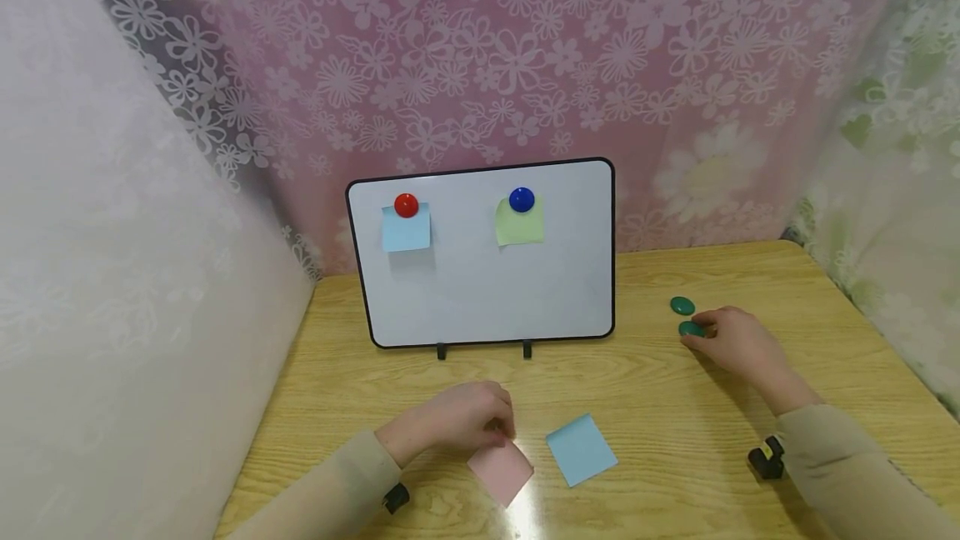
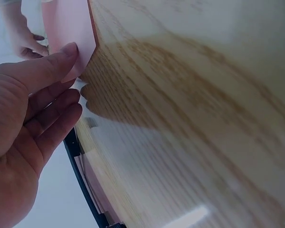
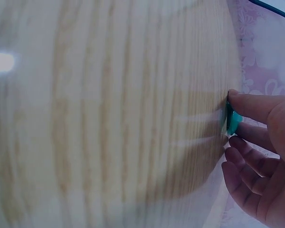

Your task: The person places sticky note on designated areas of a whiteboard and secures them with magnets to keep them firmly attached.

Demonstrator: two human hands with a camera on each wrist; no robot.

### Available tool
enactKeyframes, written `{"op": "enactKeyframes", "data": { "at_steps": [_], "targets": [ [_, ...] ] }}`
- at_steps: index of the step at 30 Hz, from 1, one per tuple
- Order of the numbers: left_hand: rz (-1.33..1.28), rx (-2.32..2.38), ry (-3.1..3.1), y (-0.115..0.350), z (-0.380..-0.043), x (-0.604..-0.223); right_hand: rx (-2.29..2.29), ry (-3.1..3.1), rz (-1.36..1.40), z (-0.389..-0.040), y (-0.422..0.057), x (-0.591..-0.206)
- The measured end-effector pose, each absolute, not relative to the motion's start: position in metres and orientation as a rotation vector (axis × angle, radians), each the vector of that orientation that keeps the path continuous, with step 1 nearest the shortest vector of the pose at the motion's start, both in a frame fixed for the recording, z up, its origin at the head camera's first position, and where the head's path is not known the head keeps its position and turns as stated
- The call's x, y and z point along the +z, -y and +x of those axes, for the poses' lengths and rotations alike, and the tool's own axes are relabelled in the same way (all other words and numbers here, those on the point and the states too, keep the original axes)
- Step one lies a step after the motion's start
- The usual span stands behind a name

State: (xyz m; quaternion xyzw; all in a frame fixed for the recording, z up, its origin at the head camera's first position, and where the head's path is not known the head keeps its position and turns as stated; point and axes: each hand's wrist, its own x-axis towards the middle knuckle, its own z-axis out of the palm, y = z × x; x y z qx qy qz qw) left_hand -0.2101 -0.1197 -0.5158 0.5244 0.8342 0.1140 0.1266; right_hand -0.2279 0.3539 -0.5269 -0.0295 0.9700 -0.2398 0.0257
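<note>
The left hand (image 1: 465,415) grips the pink note (image 1: 501,473) by its far edge, thumb on one face and fingers behind; the rest of the note extends from the fingertips toward the person, and whether its near corner touches the table (image 1: 637,390) cannot be told. The right hand (image 1: 738,344), well apart from the left and farther from the person, pinches a green magnet (image 1: 688,329) at its rim between thumb and forefinger, while the other fingers curve loosely beside it. This magnet is at the hand's left, at the very fingertips, close to the tabletop; whether it is lifted is unclear. The second green magnet (image 1: 682,306) lies on the table just beyond it, near the right fingertips and apart from them. The loose blue note (image 1: 582,450) lies between the two hands, just right of the pink note and much nearer the left hand. Beyond the left hand stands the board (image 1: 480,290), also to the left of both green magnets. On it, the red magnet (image 1: 407,205) sits over the top of another blue note (image 1: 406,233), and the blue magnet (image 1: 522,200) over the top of the green note (image 1: 519,229).
</note>
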Motion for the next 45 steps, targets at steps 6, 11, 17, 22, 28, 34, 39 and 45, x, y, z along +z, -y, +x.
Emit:
{"op": "enactKeyframes", "data": {
  "at_steps": [6,11,17,22,28,34,39,45],
  "targets": [
    [1.531,0.349,-2.425,0.121,-0.212,-0.518,-0.751,-2.997,-0.098,-0.227,-0.353,-0.526],
    [1.516,0.371,-2.43,0.123,-0.213,-0.517,-0.753,-2.992,-0.094,-0.225,-0.351,-0.523],
    [1.434,0.423,-2.435,0.126,-0.213,-0.516,-0.743,-2.992,-0.075,-0.224,-0.35,-0.52],
    [1.387,0.472,-2.432,0.129,-0.214,-0.517,-0.746,-2.993,-0.067,-0.224,-0.35,-0.521],
    [1.383,0.54,-2.417,0.133,-0.216,-0.518,-0.741,-2.999,-0.065,-0.224,-0.35,-0.523],
    [1.358,0.571,-2.432,0.136,-0.215,-0.52,-0.75,-2.98,-0.07,-0.224,-0.35,-0.519],
    [1.344,0.621,-2.449,0.138,-0.216,-0.521,-0.751,-2.964,-0.072,-0.224,-0.352,-0.516],
    [1.304,0.784,-2.415,0.143,-0.219,-0.522,-0.744,-2.955,-0.069,-0.224,-0.355,-0.515]
  ]
}}
